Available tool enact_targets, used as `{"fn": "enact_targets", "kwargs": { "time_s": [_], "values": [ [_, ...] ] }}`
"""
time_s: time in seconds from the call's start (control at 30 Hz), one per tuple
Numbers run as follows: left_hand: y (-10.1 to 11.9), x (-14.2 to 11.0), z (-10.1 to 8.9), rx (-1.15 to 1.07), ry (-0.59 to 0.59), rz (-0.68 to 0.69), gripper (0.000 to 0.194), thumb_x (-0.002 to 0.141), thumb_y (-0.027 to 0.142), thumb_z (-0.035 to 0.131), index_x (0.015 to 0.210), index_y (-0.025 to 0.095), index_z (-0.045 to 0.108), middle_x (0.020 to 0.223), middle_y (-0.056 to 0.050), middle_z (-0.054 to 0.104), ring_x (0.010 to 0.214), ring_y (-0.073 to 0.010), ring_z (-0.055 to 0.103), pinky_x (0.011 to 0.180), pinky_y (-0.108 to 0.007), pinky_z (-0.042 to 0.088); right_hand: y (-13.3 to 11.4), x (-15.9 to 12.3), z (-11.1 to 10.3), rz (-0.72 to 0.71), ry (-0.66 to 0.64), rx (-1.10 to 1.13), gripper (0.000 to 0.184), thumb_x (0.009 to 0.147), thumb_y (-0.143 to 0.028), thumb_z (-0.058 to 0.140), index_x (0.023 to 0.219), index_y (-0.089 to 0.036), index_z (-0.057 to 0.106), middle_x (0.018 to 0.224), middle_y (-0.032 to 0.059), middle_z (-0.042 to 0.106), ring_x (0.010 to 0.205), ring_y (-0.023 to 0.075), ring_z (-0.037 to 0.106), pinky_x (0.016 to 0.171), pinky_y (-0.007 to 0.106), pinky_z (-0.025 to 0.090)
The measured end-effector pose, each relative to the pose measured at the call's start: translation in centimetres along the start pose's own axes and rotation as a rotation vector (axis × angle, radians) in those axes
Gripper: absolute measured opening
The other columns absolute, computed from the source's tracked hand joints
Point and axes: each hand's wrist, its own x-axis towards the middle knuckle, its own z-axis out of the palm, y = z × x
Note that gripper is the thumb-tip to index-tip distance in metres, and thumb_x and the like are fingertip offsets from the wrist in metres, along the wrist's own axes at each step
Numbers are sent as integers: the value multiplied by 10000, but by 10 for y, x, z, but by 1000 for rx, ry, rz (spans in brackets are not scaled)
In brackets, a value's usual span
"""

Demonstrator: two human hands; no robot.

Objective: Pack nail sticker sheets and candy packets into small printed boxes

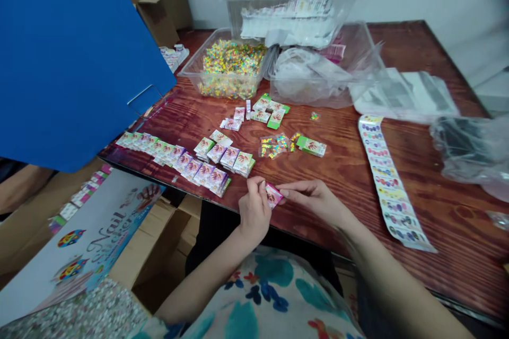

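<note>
Between my two hands, just over the table's front edge, is a small pink box [273,196] with a printed picture. My left hand [255,206] grips it from the left with thumb and fingers closed. From the right, the pinched fingertips of my right hand [314,198] are at the box's top end. Beyond them lie a green-ended box [312,146] and small clear packets of colourful candy [274,145]. Overlapping rows of small printed boxes [191,167] spread to the left of my hands. More small boxes [271,110] lie farther back.
A clear tub [191,71] of candy packets stands at the back. Next to it, another clear tub [318,90] contains plastic bags, with a tub of white strips above. A sticker strip [385,180] lies right. A blue panel [79,53] blocks the left; cardboard boxes [155,238] stand below.
</note>
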Motion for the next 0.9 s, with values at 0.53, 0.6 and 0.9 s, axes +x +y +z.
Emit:
{"fn": "enact_targets", "kwargs": {
  "time_s": [0.53,0.6,0.9],
  "values": [
    [-4,2,6,36,-168,-68,243,949,152,330,1088,228,515,864,-18,685,814,-178,668,717,-272,470,3,4,-6,-98,-143,-288,335,882,-425,585,1031,-171,743,856,51,749,717,165,680,690,278,537],
    [-3,5,7,-34,-202,-70,234,973,205,312,1055,226,530,936,-27,679,874,-171,658,770,-279,476,8,5,-5,-121,-83,-305,331,878,-416,588,1034,-166,741,907,66,755,782,192,697,732,296,546],
    [-2,28,14,179,-303,36,342,901,399,542,1154,193,440,1139,-99,566,950,-218,650,716,-289,515,15,6,-16,-352,230,-643,223,881,-211,560,1044,-173,708,1010,99,739,924,217,697,844,343,534]
  ]
}}
